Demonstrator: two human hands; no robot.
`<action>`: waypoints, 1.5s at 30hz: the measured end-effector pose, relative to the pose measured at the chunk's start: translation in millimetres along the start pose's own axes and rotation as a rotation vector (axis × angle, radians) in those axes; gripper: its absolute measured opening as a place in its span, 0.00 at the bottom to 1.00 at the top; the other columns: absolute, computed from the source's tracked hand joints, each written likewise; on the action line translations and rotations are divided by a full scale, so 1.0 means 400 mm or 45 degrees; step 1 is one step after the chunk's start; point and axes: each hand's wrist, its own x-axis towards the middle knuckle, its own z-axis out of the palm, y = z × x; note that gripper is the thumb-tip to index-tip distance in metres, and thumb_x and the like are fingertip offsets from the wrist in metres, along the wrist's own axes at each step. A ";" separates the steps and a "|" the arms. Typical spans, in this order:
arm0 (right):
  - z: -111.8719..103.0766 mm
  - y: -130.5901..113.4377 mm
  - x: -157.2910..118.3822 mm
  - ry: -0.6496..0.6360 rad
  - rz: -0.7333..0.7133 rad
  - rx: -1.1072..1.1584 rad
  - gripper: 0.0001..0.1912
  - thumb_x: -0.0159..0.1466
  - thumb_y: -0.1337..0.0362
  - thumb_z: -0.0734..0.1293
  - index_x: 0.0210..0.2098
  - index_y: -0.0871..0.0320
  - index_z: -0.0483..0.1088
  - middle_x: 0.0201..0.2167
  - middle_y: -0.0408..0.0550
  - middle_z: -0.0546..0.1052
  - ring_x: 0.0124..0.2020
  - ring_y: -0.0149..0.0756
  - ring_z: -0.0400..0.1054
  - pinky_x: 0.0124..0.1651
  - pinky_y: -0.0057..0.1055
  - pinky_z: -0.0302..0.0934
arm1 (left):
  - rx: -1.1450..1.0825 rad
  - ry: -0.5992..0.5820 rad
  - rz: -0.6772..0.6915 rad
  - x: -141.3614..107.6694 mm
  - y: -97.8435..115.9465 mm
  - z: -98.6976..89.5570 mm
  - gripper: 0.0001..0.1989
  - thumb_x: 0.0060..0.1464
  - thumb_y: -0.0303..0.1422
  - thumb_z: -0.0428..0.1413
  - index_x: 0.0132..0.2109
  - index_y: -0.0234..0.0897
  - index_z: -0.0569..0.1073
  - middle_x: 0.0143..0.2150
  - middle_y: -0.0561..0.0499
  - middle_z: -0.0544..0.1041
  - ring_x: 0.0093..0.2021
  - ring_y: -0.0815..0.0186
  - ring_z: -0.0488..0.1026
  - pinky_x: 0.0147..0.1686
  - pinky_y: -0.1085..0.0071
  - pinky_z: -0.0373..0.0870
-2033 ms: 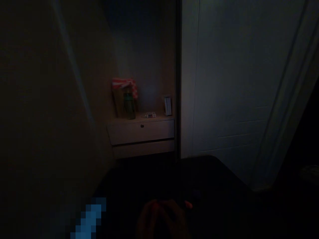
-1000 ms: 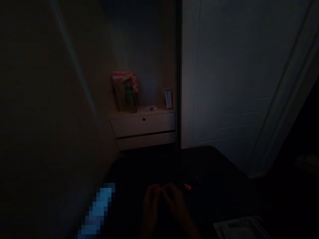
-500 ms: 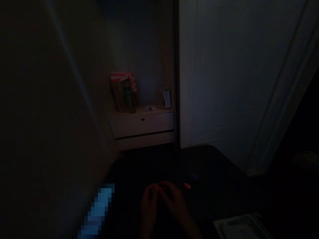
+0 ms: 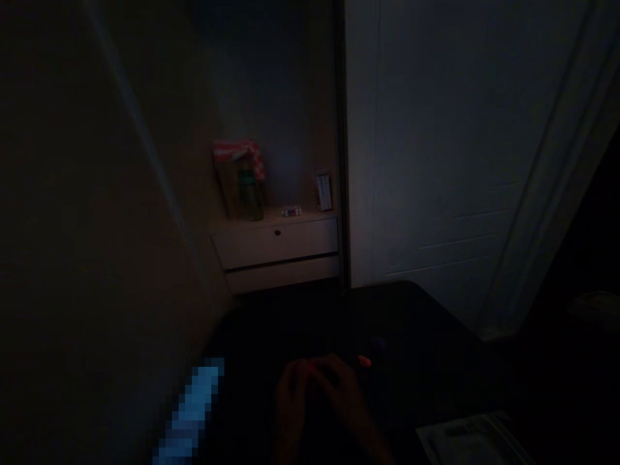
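Note:
In dim light, my left hand and my right hand meet above the dark table. Their fingertips pinch a small red lump between them. Its kind is too dark to make out, and the fingers cover most of it. To the right of my right hand lies a small orange lump, apart from the hand. Just behind that one is a dark purple lump.
A pale flat printed item lies at the lower right. A pixelated blue strip shows at the lower left. Beyond the table, a shelf above drawers holds a green bottle, a red-and-white checked cloth and upright books.
Both hands stay together around the red lump, with slight finger movement and a small shift to the right. The orange and purple lumps lie as before.

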 end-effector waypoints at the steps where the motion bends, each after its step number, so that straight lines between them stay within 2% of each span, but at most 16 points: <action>1: -0.001 -0.004 0.000 -0.016 -0.008 0.001 0.15 0.69 0.51 0.67 0.44 0.53 0.80 0.42 0.49 0.81 0.45 0.42 0.76 0.50 0.36 0.67 | -0.001 0.009 -0.001 -0.001 0.002 0.000 0.32 0.47 0.63 0.58 0.37 0.36 0.79 0.33 0.46 0.81 0.34 0.60 0.77 0.34 0.68 0.73; 7: -0.003 -0.019 0.000 -0.025 -0.006 -0.015 0.13 0.69 0.53 0.67 0.46 0.52 0.79 0.42 0.49 0.81 0.44 0.42 0.76 0.50 0.36 0.68 | -0.012 0.040 -0.047 -0.001 0.011 0.000 0.33 0.46 0.64 0.58 0.36 0.35 0.80 0.32 0.45 0.82 0.34 0.58 0.78 0.35 0.67 0.74; 12: -0.004 -0.022 -0.002 -0.044 -0.004 -0.035 0.13 0.70 0.55 0.65 0.45 0.53 0.78 0.42 0.49 0.81 0.45 0.42 0.76 0.50 0.36 0.68 | -0.024 -0.002 -0.005 -0.005 0.018 0.000 0.31 0.46 0.62 0.60 0.37 0.36 0.80 0.35 0.45 0.83 0.35 0.58 0.78 0.37 0.66 0.74; 27: 0.011 0.007 -0.009 -0.024 -0.070 -0.167 0.15 0.74 0.55 0.59 0.46 0.53 0.76 0.42 0.49 0.80 0.43 0.40 0.75 0.48 0.34 0.67 | -0.018 -0.023 -0.060 0.000 0.009 0.003 0.33 0.43 0.64 0.60 0.35 0.35 0.79 0.30 0.47 0.79 0.30 0.63 0.74 0.30 0.70 0.70; 33: 0.012 -0.005 -0.012 -0.054 -0.082 -0.242 0.15 0.75 0.55 0.58 0.47 0.52 0.74 0.42 0.48 0.79 0.42 0.39 0.74 0.47 0.33 0.67 | -0.023 0.004 -0.044 -0.002 0.012 0.002 0.32 0.44 0.63 0.60 0.36 0.35 0.79 0.32 0.46 0.80 0.33 0.61 0.76 0.34 0.68 0.71; 39: 0.008 -0.024 -0.013 -0.050 -0.085 -0.270 0.14 0.75 0.57 0.58 0.44 0.53 0.73 0.41 0.48 0.79 0.41 0.38 0.74 0.47 0.33 0.67 | -0.036 0.031 -0.075 -0.003 0.009 0.004 0.33 0.44 0.64 0.60 0.35 0.35 0.79 0.30 0.47 0.80 0.31 0.62 0.75 0.32 0.69 0.71; 45: 0.007 -0.031 -0.016 -0.062 -0.060 -0.247 0.13 0.74 0.56 0.58 0.45 0.53 0.72 0.41 0.48 0.78 0.41 0.38 0.74 0.47 0.32 0.66 | -0.065 0.060 -0.099 -0.005 0.012 0.005 0.33 0.42 0.64 0.61 0.35 0.35 0.79 0.32 0.47 0.80 0.33 0.60 0.76 0.33 0.69 0.71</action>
